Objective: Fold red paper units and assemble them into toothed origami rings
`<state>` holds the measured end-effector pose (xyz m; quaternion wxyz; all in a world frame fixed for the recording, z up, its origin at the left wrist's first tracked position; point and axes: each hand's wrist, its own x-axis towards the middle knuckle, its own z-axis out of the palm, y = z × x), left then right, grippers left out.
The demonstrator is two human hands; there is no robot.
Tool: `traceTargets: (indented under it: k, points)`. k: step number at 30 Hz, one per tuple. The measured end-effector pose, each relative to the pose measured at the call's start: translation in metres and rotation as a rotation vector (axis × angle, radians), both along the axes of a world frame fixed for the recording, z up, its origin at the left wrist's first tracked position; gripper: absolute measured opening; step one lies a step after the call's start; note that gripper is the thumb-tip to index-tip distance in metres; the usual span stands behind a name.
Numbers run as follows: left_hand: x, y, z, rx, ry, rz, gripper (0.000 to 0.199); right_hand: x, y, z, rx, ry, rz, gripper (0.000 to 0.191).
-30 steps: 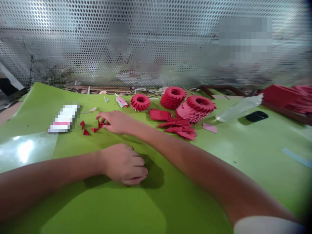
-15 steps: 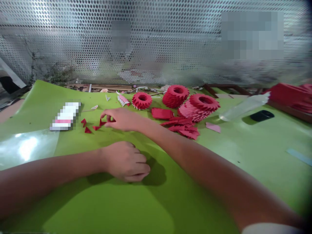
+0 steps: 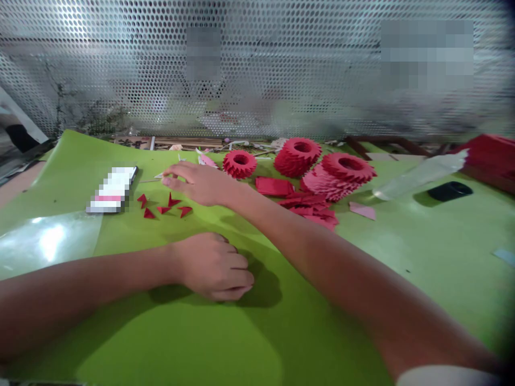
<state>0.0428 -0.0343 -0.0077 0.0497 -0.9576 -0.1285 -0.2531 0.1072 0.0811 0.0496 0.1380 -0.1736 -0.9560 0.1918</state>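
- Head view, only one.
- Right hand (image 3: pixel 199 183): loosely open, thumb and index finger apart, nothing visible in the grip. Just beyond the red paper triangles; can't tell if it touches the table (image 3: pixel 181 343).
- Left hand (image 3: pixel 215 266): curled into a fist, knuckles up, nearer the person. Inside of the fist is hidden, can't tell if it holds anything.
- Five folded red paper triangles (image 3: pixel 163 209): loose on the green table, between the right hand and the phone (image 3: pixel 112 188), spaced a little apart.
- Phone: left of the triangles, screen pixelated.
- Behind and right of the right hand: small red paper ring (image 3: pixel 235 169), taller red paper ring (image 3: pixel 287 163), then a pink paper ring (image 3: pixel 322 183) with red on top.
- In front of those: flat red paper stack (image 3: pixel 274 186), touching or just beside a loose pile of red paper (image 3: pixel 309 206).
- Far right: pink paper scrap (image 3: pixel 362 210), clear plastic tube (image 3: pixel 414 178), black cap (image 3: pixel 450 191).
- Back: perforated metal panel (image 3: pixel 249 64).
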Motion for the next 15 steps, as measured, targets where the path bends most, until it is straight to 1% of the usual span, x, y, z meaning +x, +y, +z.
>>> traceTargets:
  k: [2,5,7,9,11,15]
  points:
    - [0.000,0.000,-0.001,-0.010,-0.002,-0.003,0.022,-0.002,-0.005,-0.008,0.052,-0.027,0.040,0.061]
    - [0.000,0.000,-0.002,-0.021,0.002,-0.008,0.020,-0.006,-0.009,-0.025,0.240,-0.051,0.124,0.071]
    - [0.001,0.001,-0.003,-0.020,-0.009,-0.014,0.018,-0.009,-0.008,-0.037,0.317,-0.052,0.196,0.076]
    - [0.001,0.001,-0.003,-0.019,-0.020,-0.017,0.018,-0.013,-0.005,-0.047,0.345,-0.034,0.241,0.078]
    - [0.002,0.002,-0.003,-0.025,-0.022,-0.020,0.018,-0.016,-0.003,-0.052,0.346,-0.011,0.241,0.080]
    - [0.002,0.002,-0.002,-0.042,0.007,-0.019,0.019,-0.030,-0.003,-0.053,0.358,-0.004,0.247,0.086]
